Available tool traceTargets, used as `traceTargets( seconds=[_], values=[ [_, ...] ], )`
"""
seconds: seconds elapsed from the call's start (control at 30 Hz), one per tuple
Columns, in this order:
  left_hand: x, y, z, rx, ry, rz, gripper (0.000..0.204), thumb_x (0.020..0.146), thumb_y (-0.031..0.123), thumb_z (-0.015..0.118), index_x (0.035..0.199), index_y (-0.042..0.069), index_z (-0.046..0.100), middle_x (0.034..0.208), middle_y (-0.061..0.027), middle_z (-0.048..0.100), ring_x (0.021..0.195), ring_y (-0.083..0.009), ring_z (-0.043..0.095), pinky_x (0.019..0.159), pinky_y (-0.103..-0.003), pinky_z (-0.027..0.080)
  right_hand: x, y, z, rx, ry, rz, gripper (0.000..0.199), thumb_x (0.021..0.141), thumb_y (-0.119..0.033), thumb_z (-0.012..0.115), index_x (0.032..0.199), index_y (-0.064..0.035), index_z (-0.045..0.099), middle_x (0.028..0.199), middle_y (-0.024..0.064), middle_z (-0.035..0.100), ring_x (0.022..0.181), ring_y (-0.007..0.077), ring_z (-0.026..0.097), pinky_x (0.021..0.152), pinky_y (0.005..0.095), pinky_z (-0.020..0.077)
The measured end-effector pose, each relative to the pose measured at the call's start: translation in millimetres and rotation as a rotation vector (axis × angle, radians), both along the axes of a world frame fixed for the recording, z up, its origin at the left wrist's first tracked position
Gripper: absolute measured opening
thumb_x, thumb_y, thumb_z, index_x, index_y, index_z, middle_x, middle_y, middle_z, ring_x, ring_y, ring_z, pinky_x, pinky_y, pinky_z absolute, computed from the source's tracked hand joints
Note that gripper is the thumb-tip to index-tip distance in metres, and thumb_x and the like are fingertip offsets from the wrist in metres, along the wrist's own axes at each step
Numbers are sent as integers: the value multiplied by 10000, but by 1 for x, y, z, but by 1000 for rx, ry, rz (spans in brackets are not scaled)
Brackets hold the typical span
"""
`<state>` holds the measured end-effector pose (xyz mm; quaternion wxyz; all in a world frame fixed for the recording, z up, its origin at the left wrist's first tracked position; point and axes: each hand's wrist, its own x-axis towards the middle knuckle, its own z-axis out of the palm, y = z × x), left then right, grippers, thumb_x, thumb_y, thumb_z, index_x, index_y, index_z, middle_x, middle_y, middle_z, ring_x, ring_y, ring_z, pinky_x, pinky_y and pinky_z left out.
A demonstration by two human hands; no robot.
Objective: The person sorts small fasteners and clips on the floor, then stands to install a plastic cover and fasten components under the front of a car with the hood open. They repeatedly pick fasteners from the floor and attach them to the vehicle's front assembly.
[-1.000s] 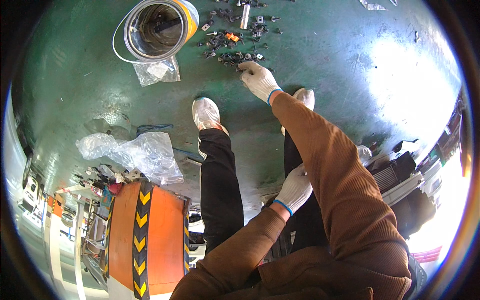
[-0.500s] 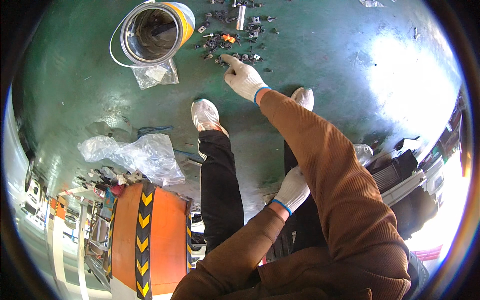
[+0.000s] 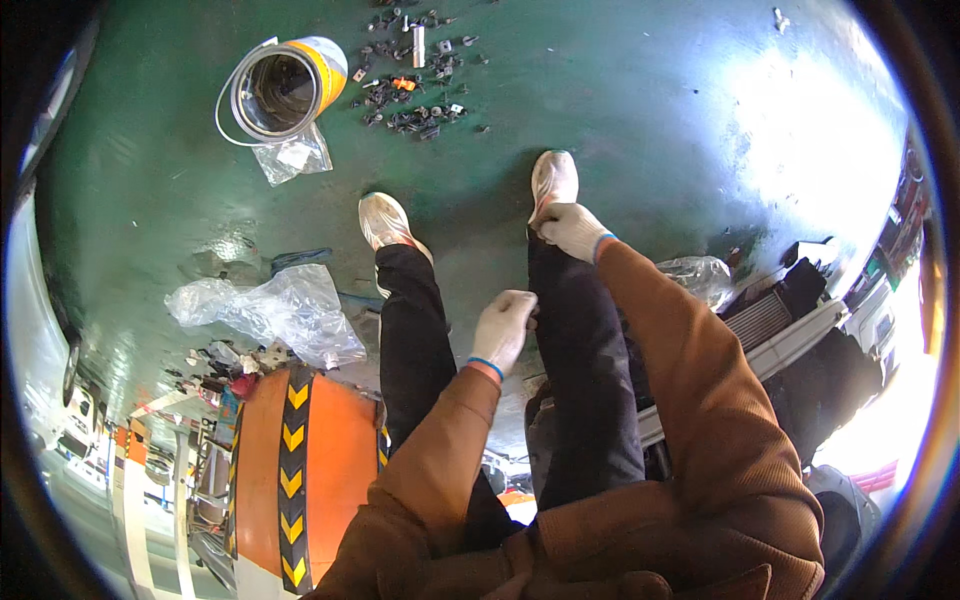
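My left hand [image 3: 503, 332], in a white knit glove with a blue cuff, is held beside my right trouser leg [image 3: 575, 350]. Its fingers curl inward, and whatever they hold is hidden. My right hand [image 3: 572, 232], gloved the same way, lies over the lower end of that black trouser leg, just behind my right shoe [image 3: 554, 182]. These fingers are bent too, and their tips are out of sight. Beyond my feet, a loose pile of dark bolts and clips [image 3: 415, 120] lies on the green floor, with an orange clip [image 3: 403, 84] and a silver metal cylinder [image 3: 419, 46] among them.
Left of the pile stands a metal pail [image 3: 325, 75] with a yellow-and-grey outside, a small plastic bag [image 3: 293, 155] beside it. Clear plastic sheeting [image 3: 285, 310] lies left of my legs, near an orange block [image 3: 335, 470] with chevron strips. Vehicle parts [image 3: 765, 320] sit at right.
My right hand has left the pile of bolts and come back to my right ankle. My left hand has moved left and farther forward. The view has shifted, and my right leg shows more.
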<state>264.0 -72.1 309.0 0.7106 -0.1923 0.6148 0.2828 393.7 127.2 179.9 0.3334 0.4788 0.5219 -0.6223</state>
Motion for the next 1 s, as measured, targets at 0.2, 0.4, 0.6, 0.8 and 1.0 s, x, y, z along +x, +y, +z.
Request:
traceTargets(
  seconds=[0.2,0.4,0.6,0.8,1.0],
  values=[
    [-46,-11,65,-88,174,25,239,1119,268,684,1185,64,789,1079,-63,802,849,-149,718,775,-333,578,82,23,163,19,-107,-420,310,944,23,597,1172,41,807,1003,70,793,909,172,723,876,340,606],
    [-169,21,143,203,316,-57,306,1070,243,791,1300,45,757,1162,-81,791,1044,-222,746,948,-390,617,141,-19,368,320,79,-620,338,933,-106,728,1240,-37,850,1174,132,838,1130,217,773,1006,368,618],
    [-266,111,194,138,433,-992,289,1032,362,704,970,80,717,816,-88,673,649,-234,621,589,-388,509,159,-189,546,302,422,-1655,347,970,11,610,1265,34,791,1121,104,796,1017,204,759,977,360,637],
    [-187,218,308,185,466,-1287,255,1030,310,652,952,68,665,802,-114,645,589,-272,599,523,-422,483,157,-343,675,498,643,-2013,238,1024,-77,722,1232,22,781,1147,110,786,991,184,758,853,333,637],
    [68,234,396,680,271,-1435,247,1023,304,694,980,70,627,811,-97,611,588,-213,544,516,-366,435,178,-439,730,524,780,-2408,186,1094,-99,775,1265,-26,773,1123,76,806,936,161,767,816,313,625]
  ],
)
